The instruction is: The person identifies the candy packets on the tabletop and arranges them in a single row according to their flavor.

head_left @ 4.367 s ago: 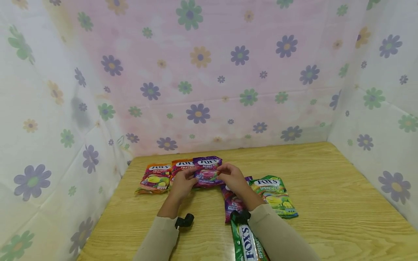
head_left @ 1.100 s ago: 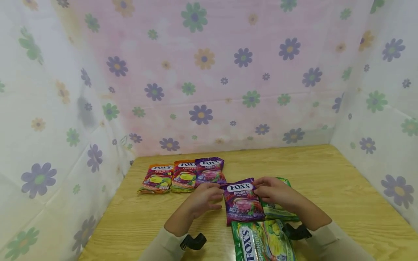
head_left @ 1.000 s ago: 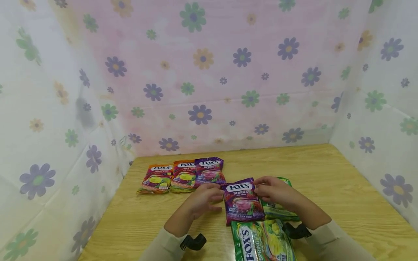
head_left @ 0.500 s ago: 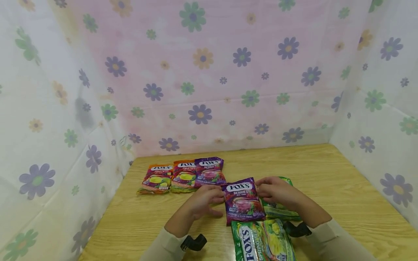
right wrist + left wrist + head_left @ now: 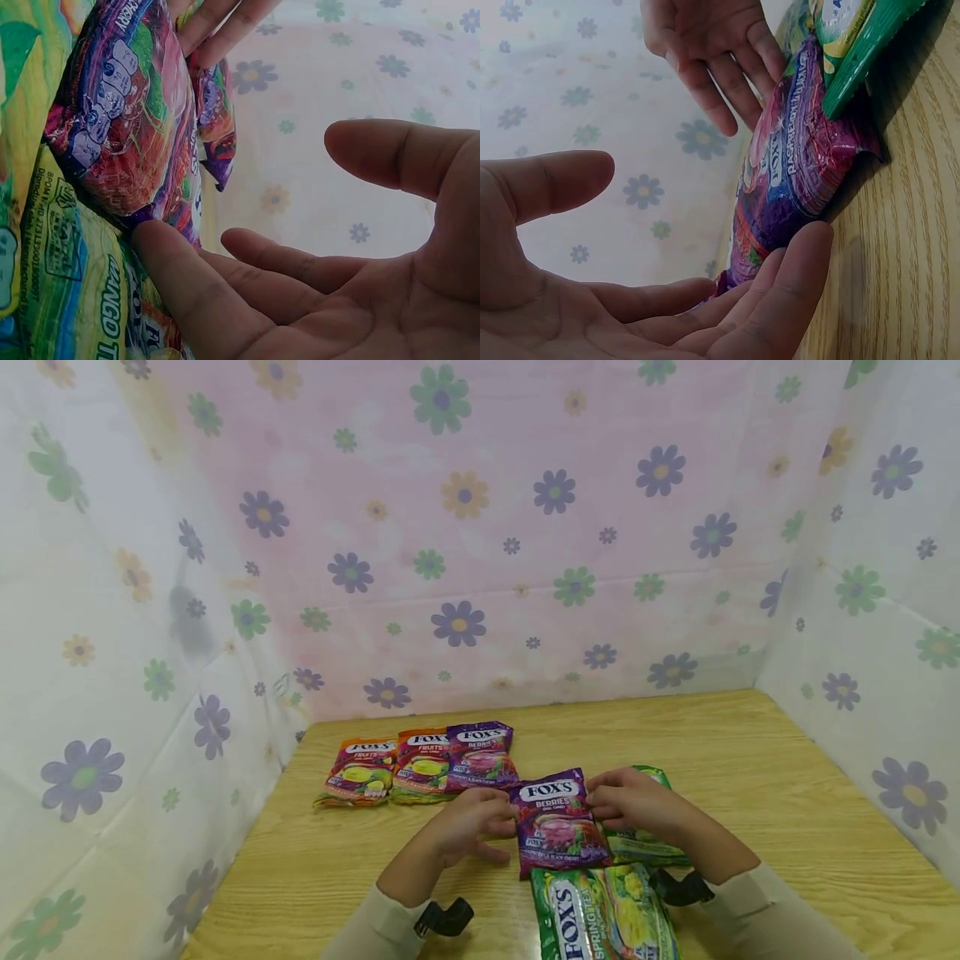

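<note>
A purple Fox's Berries candy bag (image 5: 558, 822) lies face up between my two hands. On its left side is my left hand (image 5: 472, 827), its fingertips right at the bag's edge. In the left wrist view those fingers (image 5: 780, 292) are extended and the thumb stands apart. My right hand (image 5: 637, 802) is at the opposite edge, partly over a green Spring Tea bag (image 5: 641, 843). The right wrist view has its index fingertip (image 5: 157, 236) against the purple bag (image 5: 127, 127), thumb raised. Neither hand grips the bag.
Behind to the left, two orange Fruits bags (image 5: 360, 772) (image 5: 423, 766) and another purple Berries bag (image 5: 482, 756) form a row. A second green Spring Tea bag (image 5: 603, 914) lies sideways at the front. Flowered cloth (image 5: 465, 543) surrounds the wooden table (image 5: 787, 827).
Earlier, both hands held the other Berries bag at the back row; it now lies there released. Both hands have come right and nearer, to the second Berries bag. Over the last second they barely shift.
</note>
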`<control>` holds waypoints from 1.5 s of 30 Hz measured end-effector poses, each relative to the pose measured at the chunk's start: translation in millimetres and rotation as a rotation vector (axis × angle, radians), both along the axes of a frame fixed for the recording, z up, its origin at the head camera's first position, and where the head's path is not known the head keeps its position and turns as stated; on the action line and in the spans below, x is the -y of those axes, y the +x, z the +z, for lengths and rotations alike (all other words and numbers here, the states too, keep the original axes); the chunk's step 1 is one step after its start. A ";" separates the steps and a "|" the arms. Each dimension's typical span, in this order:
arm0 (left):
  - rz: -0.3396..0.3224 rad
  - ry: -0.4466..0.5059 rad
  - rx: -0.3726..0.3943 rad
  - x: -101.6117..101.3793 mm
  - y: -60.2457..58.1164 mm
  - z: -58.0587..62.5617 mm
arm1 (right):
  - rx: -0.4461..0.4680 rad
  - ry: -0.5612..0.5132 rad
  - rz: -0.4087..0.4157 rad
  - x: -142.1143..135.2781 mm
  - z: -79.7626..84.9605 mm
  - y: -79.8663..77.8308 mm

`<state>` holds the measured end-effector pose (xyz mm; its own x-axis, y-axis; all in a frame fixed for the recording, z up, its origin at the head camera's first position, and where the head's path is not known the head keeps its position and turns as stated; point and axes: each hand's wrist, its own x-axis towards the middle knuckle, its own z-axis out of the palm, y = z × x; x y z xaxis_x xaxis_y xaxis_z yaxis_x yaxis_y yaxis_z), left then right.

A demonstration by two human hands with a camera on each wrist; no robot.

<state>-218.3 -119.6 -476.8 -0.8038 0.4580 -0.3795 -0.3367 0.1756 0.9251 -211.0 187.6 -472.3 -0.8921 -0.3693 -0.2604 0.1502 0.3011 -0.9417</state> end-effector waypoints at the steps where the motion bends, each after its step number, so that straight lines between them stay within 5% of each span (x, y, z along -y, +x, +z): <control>1: -0.002 -0.004 -0.001 0.0 -0.2 -0.5 | 0.002 0.000 0.008 -0.2 0.0 -0.3; 16: 0.006 0.015 -0.009 -0.5 -0.9 0.5 | 0.014 -0.078 0.078 -5.3 10.3 0.1; 45: -0.040 0.076 -0.050 0.1 0.3 7.1 | -0.028 -0.069 0.021 -3.6 9.6 -3.6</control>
